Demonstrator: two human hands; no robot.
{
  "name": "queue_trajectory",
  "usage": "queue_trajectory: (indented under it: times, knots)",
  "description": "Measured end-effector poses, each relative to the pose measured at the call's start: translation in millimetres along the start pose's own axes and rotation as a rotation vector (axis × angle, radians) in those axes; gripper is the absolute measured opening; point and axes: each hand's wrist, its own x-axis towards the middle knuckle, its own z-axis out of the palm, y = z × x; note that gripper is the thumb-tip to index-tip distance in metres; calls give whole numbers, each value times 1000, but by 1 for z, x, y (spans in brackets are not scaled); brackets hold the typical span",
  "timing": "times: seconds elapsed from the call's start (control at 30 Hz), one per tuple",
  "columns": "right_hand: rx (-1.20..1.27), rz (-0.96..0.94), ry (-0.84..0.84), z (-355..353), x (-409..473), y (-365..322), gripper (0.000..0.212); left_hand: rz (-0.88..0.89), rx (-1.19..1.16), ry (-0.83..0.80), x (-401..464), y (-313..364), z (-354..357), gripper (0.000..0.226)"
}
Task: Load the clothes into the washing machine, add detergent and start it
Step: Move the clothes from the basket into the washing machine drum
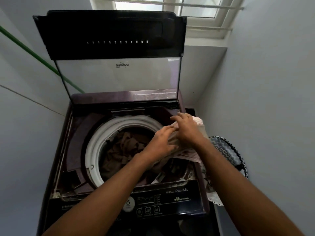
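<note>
A dark top-loading washing machine [81,126] stands open, its glass lid [117,75] raised upright. Brown clothes [126,147] lie inside the white-rimmed drum [95,143]. A pale pink striped garment [190,156] sits bunched on the machine's right rim, partly over the drum opening. My left hand [162,142] holds this garment from the left with fingers bent over the cloth. From above, my right hand [185,128] lies on top of it, fingers spread and bent into the fabric. The control panel [153,205] with its buttons runs along the front edge.
A laundry basket [228,154] with a black-and-white zigzag pattern stands to the right of the machine, with lace-edged cloth [213,196] hanging beside it. White walls close in on both sides. A green hose [34,53] runs along the left wall. A window [170,7] is above.
</note>
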Motion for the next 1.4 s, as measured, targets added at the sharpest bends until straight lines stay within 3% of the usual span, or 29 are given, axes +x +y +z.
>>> queue_trajectory:
  times: [0.13, 0.27, 0.37, 0.43, 0.53, 0.63, 0.77, 0.9, 1.03, 1.3, 1.4]
  knots:
    - [-16, 100, -228, -16, -6, 53, 88, 165, 188, -36, 32, 17, 26, 99]
    - [-29, 144, -393, -12, -12, 95, 112, 71, 365, -151, 48, 29, 43, 110]
    - [-2, 153, -437, -1, -17, 107, 125, 65, 487, -163, 56, 33, 49, 117]
    - [144, 161, -398, 4, -19, 108, 129, 76, 520, -143, 58, 35, 48, 116]
    - [316, 107, -310, 4, -19, 114, 110, 93, 517, -129, 59, 37, 49, 113]
    - [241, 74, -247, 1, -20, 113, 80, 104, 457, -131, 57, 37, 44, 106]
    - [174, 65, -163, -16, -16, 90, 54, 45, 332, -150, 52, 40, 26, 97]
    - [275, 48, -32, -32, -8, 39, 31, -28, 260, -24, 40, 29, -9, 74]
    - [358, -17, -35, -35, 2, -22, 24, -83, 226, 86, 17, 3, -55, 73]
    - [298, -108, -134, 5, 20, -107, 38, -222, 146, 145, -42, -52, -100, 79]
    - [273, -145, -151, 31, 23, -125, 40, -321, 217, 107, -59, -74, -101, 89]
